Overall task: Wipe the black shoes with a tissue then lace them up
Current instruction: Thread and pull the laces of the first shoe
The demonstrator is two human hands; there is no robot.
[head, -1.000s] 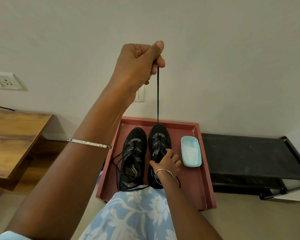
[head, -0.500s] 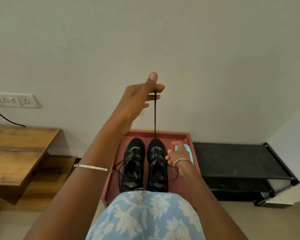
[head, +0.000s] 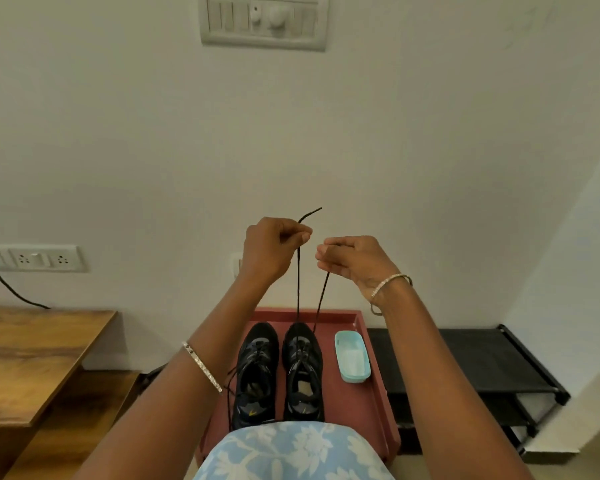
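While hands (head: 274, 249) hold laces (head: 298, 289), teal tub (head: 352, 358) flanks shoes (head: 302, 372).

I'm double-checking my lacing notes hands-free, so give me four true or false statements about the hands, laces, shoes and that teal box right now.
1. The left hand and the right hand each hold one of the laces. True.
2. The teal container sits on the red tray beside the black shoes. True.
3. Both laces run down to the shoe farther from the container. False: they run to the nearer shoe.
4. The right hand holds a tissue. False: it holds only a lace.
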